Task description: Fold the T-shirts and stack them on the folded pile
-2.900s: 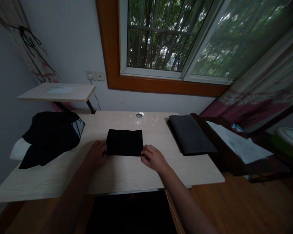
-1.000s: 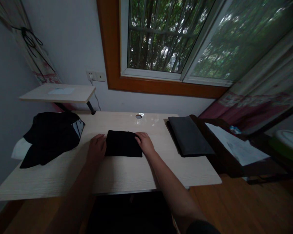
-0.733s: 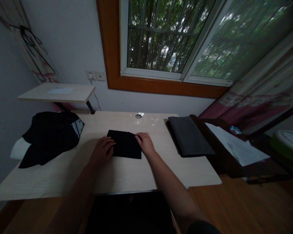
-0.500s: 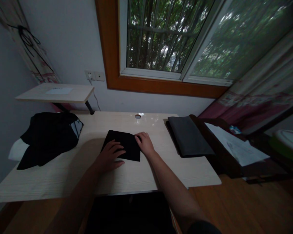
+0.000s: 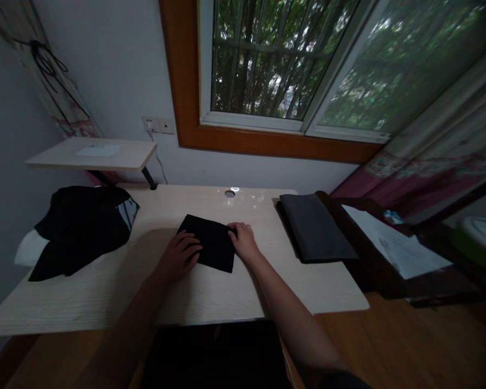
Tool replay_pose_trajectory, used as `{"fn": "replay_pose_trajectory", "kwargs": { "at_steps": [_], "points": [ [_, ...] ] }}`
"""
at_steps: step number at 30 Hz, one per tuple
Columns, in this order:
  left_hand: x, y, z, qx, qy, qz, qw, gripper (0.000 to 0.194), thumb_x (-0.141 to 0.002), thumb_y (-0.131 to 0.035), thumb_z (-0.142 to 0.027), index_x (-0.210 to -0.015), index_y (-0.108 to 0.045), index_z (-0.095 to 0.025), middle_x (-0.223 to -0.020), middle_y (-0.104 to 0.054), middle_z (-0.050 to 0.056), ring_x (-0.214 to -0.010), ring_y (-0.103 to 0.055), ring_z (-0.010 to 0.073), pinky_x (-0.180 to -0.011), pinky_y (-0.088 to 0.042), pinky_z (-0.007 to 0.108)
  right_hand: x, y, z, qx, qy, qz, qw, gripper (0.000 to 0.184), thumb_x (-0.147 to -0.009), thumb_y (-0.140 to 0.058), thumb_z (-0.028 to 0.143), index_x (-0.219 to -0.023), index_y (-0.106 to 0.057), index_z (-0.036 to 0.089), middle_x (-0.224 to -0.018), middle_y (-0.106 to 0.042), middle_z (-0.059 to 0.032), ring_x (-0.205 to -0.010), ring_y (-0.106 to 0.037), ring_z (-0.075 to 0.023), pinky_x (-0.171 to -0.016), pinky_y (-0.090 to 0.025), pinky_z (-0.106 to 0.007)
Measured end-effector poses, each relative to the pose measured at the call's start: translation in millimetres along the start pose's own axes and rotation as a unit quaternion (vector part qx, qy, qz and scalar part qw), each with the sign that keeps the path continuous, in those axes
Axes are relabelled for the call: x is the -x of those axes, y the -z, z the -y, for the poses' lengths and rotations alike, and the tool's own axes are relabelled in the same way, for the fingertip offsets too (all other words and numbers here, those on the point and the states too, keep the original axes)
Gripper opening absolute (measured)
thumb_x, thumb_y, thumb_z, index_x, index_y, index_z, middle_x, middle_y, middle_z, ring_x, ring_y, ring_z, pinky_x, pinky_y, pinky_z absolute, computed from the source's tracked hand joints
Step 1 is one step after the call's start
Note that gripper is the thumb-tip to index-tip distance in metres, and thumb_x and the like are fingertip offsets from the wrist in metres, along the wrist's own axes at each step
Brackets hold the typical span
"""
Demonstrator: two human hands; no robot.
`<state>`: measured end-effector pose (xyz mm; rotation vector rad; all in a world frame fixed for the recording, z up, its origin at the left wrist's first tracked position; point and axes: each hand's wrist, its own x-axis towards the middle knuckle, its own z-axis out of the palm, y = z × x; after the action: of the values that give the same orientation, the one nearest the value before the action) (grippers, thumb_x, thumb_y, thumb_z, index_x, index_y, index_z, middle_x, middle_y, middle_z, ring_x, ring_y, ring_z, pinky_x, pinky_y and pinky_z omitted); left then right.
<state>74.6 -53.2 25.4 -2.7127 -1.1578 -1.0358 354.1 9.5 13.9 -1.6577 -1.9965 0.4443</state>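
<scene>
A flat, folded black cloth [image 5: 214, 243] lies on the pale wooden desk [image 5: 146, 302], turned slightly, in front of me. My left hand [image 5: 180, 254] rests over its left edge, fingers a little spread and lying on the fabric. At the upper right corner, my right hand [image 5: 245, 242] has its thumb and curled fingers closed on the cloth's edge. The fingertips' exact grip there is too dark to make out fully.
A heap of black clothing [image 5: 85, 232] sits at the desk's left, below a small raised shelf [image 5: 125, 154]. On the right lies a dark grey folder-like item [image 5: 316, 227]. Beyond it, papers [image 5: 392, 243] rest on a dark piece of furniture. A window [image 5: 283, 65] is behind the desk.
The cloth has turned slightly clockwise and shifted a little right. My left hand has drawn toward its left edge, with the thumb closer in; my right hand stays by the upper right corner.
</scene>
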Motion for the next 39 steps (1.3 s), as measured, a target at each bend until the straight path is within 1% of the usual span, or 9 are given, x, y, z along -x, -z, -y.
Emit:
{"fn": "replay_pose_trajectory", "kwargs": {
  "at_steps": [4,7,12,16,19,24,32,37,39],
  "points": [
    [0.0,0.2,3.9,-0.011,0.036,-0.027,0.999,0.03,-0.092,-0.059,-0.015,-0.118,-0.07,-0.026,-0.118,-0.07,0.007,-0.124,-0.056,0.0263,-0.11,-0.047,0.052,11.2,9.7,-6.6,-0.018,-0.042,-0.005,0.999,0.029,-0.092,-0.058,0.024,-0.12,-0.067,0.021,-0.119,-0.069,-0.0101,-0.114,-0.055,-0.0259,-0.101,-0.04,-0.04],
    [-0.2,-0.2,7.3,-0.027,0.059,-0.048,0.997,0.029,-0.093,-0.058,-0.015,-0.118,-0.069,-0.025,-0.118,-0.069,0.008,-0.12,-0.056,0.0264,-0.108,-0.047,0.051,24.4,23.9,-16.0,-0.06,-0.06,0.007,0.996,0.025,-0.085,-0.06,0.02,-0.108,-0.07,0.02,-0.109,-0.072,-0.0074,-0.105,-0.06,-0.0234,-0.097,-0.043,-0.036],
    [1.0,-4.3,12.4,-0.058,0.072,-0.043,0.995,0.028,-0.094,-0.054,-0.017,-0.117,-0.069,-0.024,-0.107,-0.068,0.009,-0.106,-0.058,0.0254,-0.099,-0.05,0.048,60.8,56.3,-31.9,-0.183,-0.082,0.149,0.968,0.009,-0.077,-0.062,0.024,-0.084,-0.065,0.02,-0.075,-0.065,0.0024,-0.07,-0.059,-0.0153,-0.067,-0.042,-0.026],
    [1.4,-8.0,13.2,-0.05,0.067,0.0,0.996,0.026,-0.096,-0.051,-0.018,-0.113,-0.07,-0.022,-0.096,-0.068,0.008,-0.095,-0.059,0.024,-0.091,-0.051,0.045,85.2,74.7,-34.7,-0.246,-0.095,0.251,0.931,0.018,-0.072,-0.073,0.033,-0.08,-0.062,0.021,-0.07,-0.062,0.0037,-0.066,-0.055,-0.0147,-0.063,-0.04,-0.026],
    [0.8,-9.7,12.2,-0.015,0.057,0.033,0.998,0.029,-0.096,-0.051,-0.018,-0.118,-0.07,-0.023,-0.097,-0.07,0.007,-0.094,-0.06,0.0232,-0.089,-0.052,0.042,85.5,76.8,-31.1,-0.224,-0.095,0.23,0.942,0.028,-0.078,-0.072,0.046,-0.076,-0.061,0.021,-0.068,-0.06,0.0028,-0.066,-0.053,-0.015,-0.062,-0.039,-0.026],
    [1.5,-11.5,11.1,0.03,0.045,0.055,0.997,0.04,-0.096,-0.051,-0.017,-0.133,-0.065,-0.027,-0.104,-0.073,0.007,-0.096,-0.062,0.0225,-0.09,-0.052,0.04,58.5,64.5,-20.3,-0.191,-0.096,0.184,0.959,0.041,-0.086,-0.063,0.059,-0.074,-0.064,0.02,-0.068,-0.063,-0.0001,-0.068,-0.057,-0.017,-0.064,-0.04,-0.028],
    [3.4,-11.4,11.9,0.028,0.056,0.054,0.997,0.046,-0.097,-0.049,-0.018,-0.141,-0.059,-0.026,-0.105,-0.074,0.007,-0.097,-0.062,0.023,-0.089,-0.054,0.041,15.6,50.5,1.9,-0.263,-0.123,0.187,0.939,0.035,-0.077,-0.079,0.05,-0.085,-0.065,0.019,-0.083,-0.073,-0.0074,-0.075,-0.068,-0.0234,-0.067,-0.051,-0.032],
    [3.8,-13.0,14.5,0.032,0.065,0.052,0.996,0.051,-0.097,-0.049,-0.02,-0.147,-0.053,-0.029,-0.104,-0.073,0.007,-0.098,-0.062,0.0235,-0.091,-0.054,0.041,9.6,34.1,-1.2,-0.37,-0.185,0.078,0.907,0.058,-0.071,-0.084,0.047,-0.112,-0.052,0.023,-0.099,-0.073,-0.0064,-0.086,-0.072,-0.024,-0.077,-0.057,-0.036],
    [3.4,-13.8,14.7,0.033,0.074,0.057,0.995,0.053,-0.097,-0.049,-0.021,-0.15,-0.05,-0.03,-0.104,-0.073,0.006,-0.1,-0.061,0.0239,-0.092,-0.053,0.042,9.8,27.9,-6.5,-0.389,-0.195,0.065,0.898,0.068,-0.07,-0.084,0.047,-0.122,-0.046,0.023,-0.102,-0.073,-0.0062,-0.088,-0.073,-0.0252,-0.08,-0.058,-0.04]
  ]
}}
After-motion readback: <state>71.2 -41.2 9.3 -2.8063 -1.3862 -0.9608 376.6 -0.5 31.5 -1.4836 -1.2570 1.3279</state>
